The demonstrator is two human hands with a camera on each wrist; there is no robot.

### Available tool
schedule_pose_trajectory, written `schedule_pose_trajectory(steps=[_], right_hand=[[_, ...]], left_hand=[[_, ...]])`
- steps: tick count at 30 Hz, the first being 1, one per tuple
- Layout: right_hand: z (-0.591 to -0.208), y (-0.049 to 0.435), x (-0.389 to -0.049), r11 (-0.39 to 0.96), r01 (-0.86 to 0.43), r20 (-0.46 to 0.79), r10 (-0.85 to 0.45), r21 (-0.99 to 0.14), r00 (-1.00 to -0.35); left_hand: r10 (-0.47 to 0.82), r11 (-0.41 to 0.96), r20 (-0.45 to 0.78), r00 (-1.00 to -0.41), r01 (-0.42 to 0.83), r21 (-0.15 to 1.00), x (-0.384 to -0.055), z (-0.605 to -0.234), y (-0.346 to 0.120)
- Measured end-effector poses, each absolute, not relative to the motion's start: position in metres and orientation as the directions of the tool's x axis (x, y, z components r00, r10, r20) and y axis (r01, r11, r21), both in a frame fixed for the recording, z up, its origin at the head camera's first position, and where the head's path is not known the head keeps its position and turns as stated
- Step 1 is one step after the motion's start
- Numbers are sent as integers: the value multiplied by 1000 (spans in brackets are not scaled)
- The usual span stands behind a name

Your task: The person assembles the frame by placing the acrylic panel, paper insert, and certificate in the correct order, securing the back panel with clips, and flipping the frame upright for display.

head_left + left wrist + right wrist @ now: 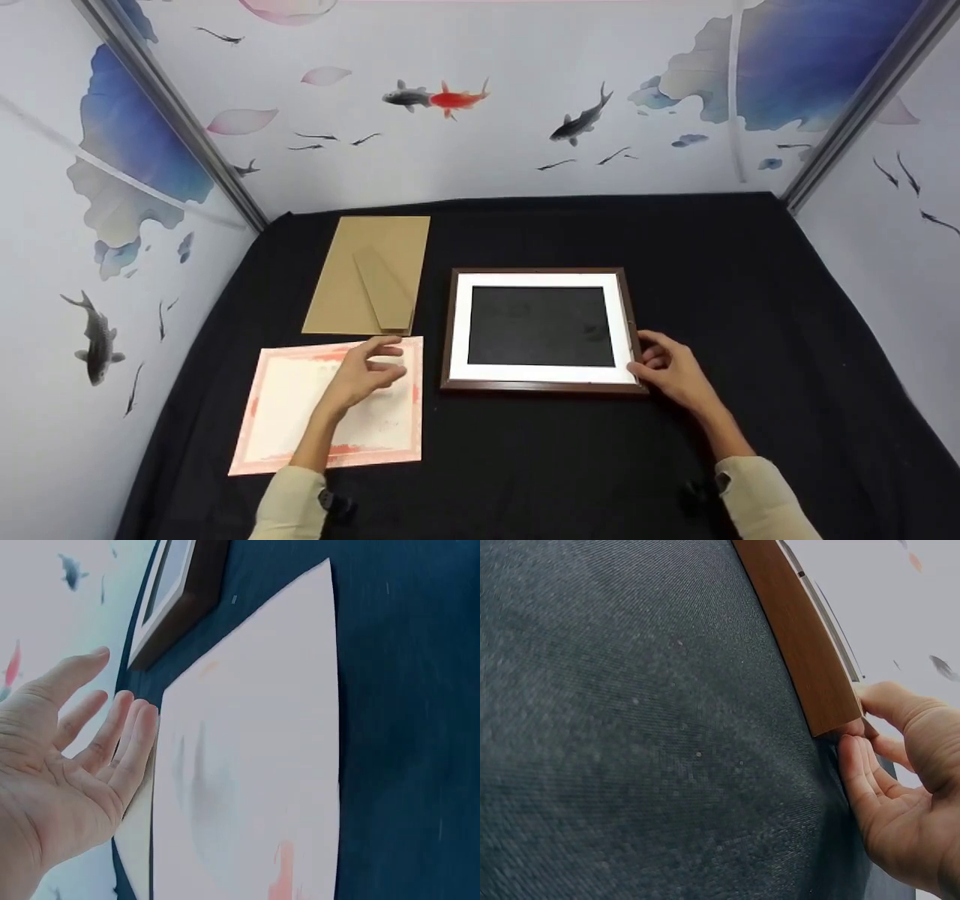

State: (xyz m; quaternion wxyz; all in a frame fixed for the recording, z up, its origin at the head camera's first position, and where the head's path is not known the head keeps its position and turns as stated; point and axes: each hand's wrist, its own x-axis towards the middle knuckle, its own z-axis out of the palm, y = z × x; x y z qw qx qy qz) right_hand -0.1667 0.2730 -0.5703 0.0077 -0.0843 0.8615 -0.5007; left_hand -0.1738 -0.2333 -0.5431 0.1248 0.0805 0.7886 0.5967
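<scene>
A brown picture frame (544,387) with a white inner border lies on the black cloth, its middle showing dark. My right hand (679,375) grips its right side near the front corner. In the right wrist view the thumb is on the upper edge of the frame (802,645), with the fingers (859,772) at its lower corner. My left hand (367,375) hovers over a certificate sheet (285,405) with a pink and red border, its fingers loosely bent and holding nothing. In the left wrist view the left hand (75,757) is beside the pale sheet (247,727).
A tan backing board (330,285) with a folding stand leg (386,292) lies behind the certificate, left of the frame. Black cloth (540,465) covers the table. White printed panels (510,150) enclose the back and both sides.
</scene>
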Motion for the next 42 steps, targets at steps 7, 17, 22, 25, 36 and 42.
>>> schedule_pose_trajectory(steps=[7, 17, 22, 25, 36, 42], right_hand=[[-602, 286, -177, 492, -137, 81, -134, -860, -988], [-595, 282, -178, 470, -142, 88, -136, -871, -987], [-595, 282, -179, 462, -149, 92, -145, -874, -985], [-605, 286, -181, 475, -136, 80, -137, -869, -987], [-611, 288, -180, 445, -150, 91, -150, -883, -984], [-611, 287, -179, 462, -140, 83, -142, -876, -986]], left_hand=[[214, 318, -67, -974, 5, 948, -161, -544, -275], [59, 337, -69, -996, -45, 941, -147, -558, -332], [2, 436, -44, -999, -39, 899, -141, -561, -356], [-11, 471, -43, -999, -43, 881, -136, -563, -367], [-25, 497, -3, -1000, -15, 868, -125, -569, -393], [-73, 559, -25, -997, -62, 827, -113, -572, -411]])
